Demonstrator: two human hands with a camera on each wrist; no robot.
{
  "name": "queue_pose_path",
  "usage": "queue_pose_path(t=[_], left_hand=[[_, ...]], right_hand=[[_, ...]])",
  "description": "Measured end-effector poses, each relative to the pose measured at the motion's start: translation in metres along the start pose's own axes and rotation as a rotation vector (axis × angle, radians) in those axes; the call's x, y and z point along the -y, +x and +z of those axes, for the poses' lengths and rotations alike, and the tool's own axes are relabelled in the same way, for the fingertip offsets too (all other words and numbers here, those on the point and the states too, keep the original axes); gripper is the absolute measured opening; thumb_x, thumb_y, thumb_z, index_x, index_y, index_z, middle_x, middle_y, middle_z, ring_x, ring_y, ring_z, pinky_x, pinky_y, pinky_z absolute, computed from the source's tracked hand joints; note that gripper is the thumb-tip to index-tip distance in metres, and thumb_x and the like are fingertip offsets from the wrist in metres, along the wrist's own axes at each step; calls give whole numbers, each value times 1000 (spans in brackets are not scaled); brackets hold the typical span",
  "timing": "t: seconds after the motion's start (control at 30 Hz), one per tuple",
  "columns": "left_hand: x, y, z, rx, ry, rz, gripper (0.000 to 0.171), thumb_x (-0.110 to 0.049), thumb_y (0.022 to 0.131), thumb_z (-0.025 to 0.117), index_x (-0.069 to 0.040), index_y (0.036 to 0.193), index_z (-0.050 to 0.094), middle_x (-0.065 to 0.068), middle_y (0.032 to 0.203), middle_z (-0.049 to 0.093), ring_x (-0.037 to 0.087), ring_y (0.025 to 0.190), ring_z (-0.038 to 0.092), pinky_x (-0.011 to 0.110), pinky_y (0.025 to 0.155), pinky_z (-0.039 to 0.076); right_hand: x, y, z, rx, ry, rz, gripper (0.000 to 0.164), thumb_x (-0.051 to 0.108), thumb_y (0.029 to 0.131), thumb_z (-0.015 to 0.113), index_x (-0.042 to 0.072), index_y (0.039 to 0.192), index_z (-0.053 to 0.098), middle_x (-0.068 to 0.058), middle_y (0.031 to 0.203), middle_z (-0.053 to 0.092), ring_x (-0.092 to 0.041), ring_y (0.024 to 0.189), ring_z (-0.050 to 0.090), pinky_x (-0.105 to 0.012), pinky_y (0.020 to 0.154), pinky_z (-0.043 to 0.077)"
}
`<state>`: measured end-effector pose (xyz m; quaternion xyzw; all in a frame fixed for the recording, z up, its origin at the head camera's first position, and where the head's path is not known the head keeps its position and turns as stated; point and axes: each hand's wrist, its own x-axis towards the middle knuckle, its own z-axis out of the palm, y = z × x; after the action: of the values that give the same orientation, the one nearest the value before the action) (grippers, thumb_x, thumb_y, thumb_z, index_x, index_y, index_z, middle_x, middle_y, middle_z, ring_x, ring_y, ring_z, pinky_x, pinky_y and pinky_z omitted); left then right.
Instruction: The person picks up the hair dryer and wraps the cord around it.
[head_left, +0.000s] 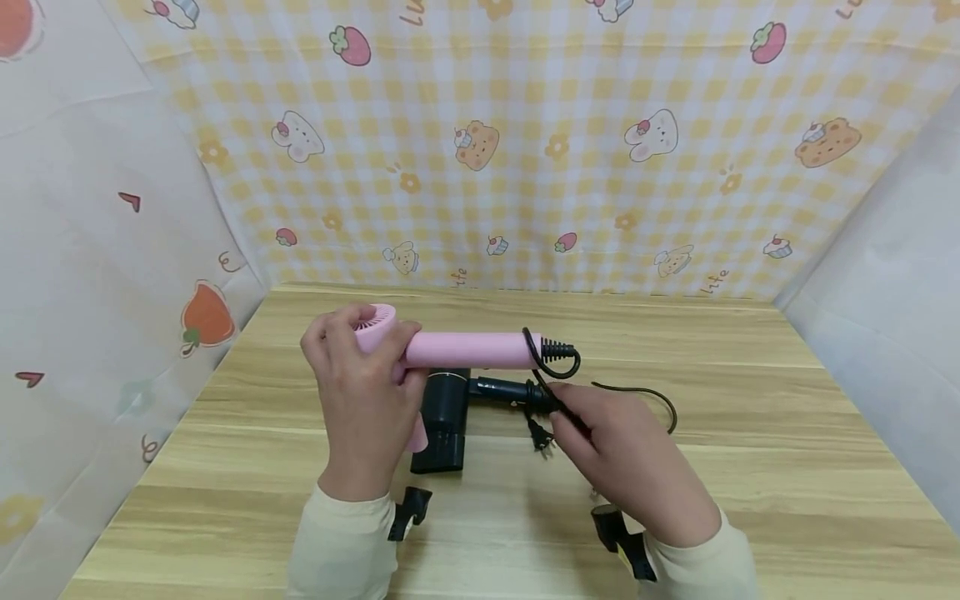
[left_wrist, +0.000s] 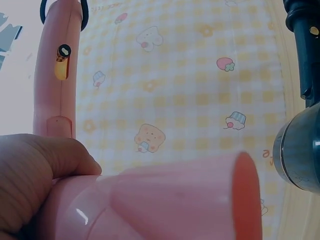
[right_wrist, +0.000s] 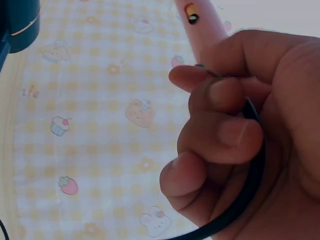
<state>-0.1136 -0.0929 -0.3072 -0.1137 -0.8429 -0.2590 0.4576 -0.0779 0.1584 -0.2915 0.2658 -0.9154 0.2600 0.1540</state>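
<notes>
My left hand [head_left: 362,396] grips a pink hair dryer [head_left: 471,350] by its head, fingers over the vented end and thumb near where the handle joins. The handle points right above the table. In the left wrist view its nozzle [left_wrist: 185,195] and the yellow slide switch [left_wrist: 61,67] show. From the handle's end runs a black cord [right_wrist: 237,207], looped once around that end. My right hand [head_left: 633,458] holds this cord within curled fingers [right_wrist: 240,135]. Just below the pink handle lies a black hair dryer [head_left: 446,412], its handle partly covered in the head view.
A black plug [head_left: 540,437] lies near the black dryer's handle. A thin black cord end [head_left: 660,398] curves over the wood-grain table [head_left: 750,400] behind my right hand. A yellow checked cloth [head_left: 525,192] hangs at the back, with white sheets at both sides.
</notes>
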Motion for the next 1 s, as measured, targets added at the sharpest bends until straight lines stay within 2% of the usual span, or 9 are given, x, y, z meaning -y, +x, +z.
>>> queue_pose_path(t=[0.17, 0.3, 0.43, 0.57, 0.67, 0.8, 0.9, 1.0], left_hand=[[0, 0, 1, 14, 11, -2, 21, 4, 74, 76, -5, 93, 77, 26, 118, 49, 48, 115, 35, 57, 93, 34], [0, 0, 1, 18, 10, 1, 24, 4, 72, 78, -6, 93, 78, 26, 118, 49, 49, 115, 35, 57, 93, 34], [0, 0, 1, 15, 4, 9, 25, 5, 71, 79, -8, 93, 78, 25, 118, 50, 49, 115, 35, 57, 94, 34], [0, 0, 0, 17, -2, 17, 26, 5, 71, 79, -8, 93, 78, 25, 117, 50, 49, 114, 35, 57, 94, 35], [0, 0, 0, 25, -1, 26, 26, 5, 71, 79, -8, 94, 78, 25, 116, 51, 49, 114, 36, 58, 92, 36], [-1, 0, 0, 41, 5, 40, 27, 5, 71, 79, -8, 94, 78, 25, 116, 51, 49, 114, 37, 58, 91, 36], [-1, 0, 1, 59, 16, 54, 27, 4, 71, 80, -9, 95, 78, 25, 116, 51, 50, 114, 37, 58, 92, 36], [0, 0, 1, 81, 33, 70, 27, 2, 71, 81, -9, 95, 78, 25, 118, 51, 50, 114, 37, 58, 92, 35]], right_hand=[[1, -1, -2, -50, -40, -65, 17, 4, 84, 60, 19, 90, 67, 17, 74, 51, 1, 55, 41, -18, 52, 39], [1, -3, -5, -126, -11, -114, 18, 2, 81, 61, 20, 83, 62, 16, 72, 49, 2, 56, 40, -16, 51, 36], [0, -3, -7, -229, 40, -186, 17, 2, 81, 69, 19, 82, 64, 15, 72, 50, 1, 58, 41, -13, 52, 36], [-2, -2, -7, -286, 67, -229, 14, 5, 81, 74, 16, 85, 67, 12, 75, 55, -1, 60, 43, -13, 53, 36], [-3, -1, -7, -318, 55, -220, 17, 4, 79, 79, 15, 86, 68, 12, 75, 55, -1, 60, 42, -14, 53, 35], [-2, -2, -9, -340, 72, -171, 25, 2, 73, 84, 16, 84, 67, 14, 67, 45, 0, 56, 36, -13, 50, 32], [-1, -4, -10, -306, 131, -126, 26, 1, 76, 82, 19, 83, 64, 15, 63, 38, 0, 53, 32, -13, 48, 29], [-1, -5, -12, -247, 189, -105, 23, 0, 81, 74, 20, 82, 63, 14, 64, 39, -2, 53, 33, -14, 49, 31]])
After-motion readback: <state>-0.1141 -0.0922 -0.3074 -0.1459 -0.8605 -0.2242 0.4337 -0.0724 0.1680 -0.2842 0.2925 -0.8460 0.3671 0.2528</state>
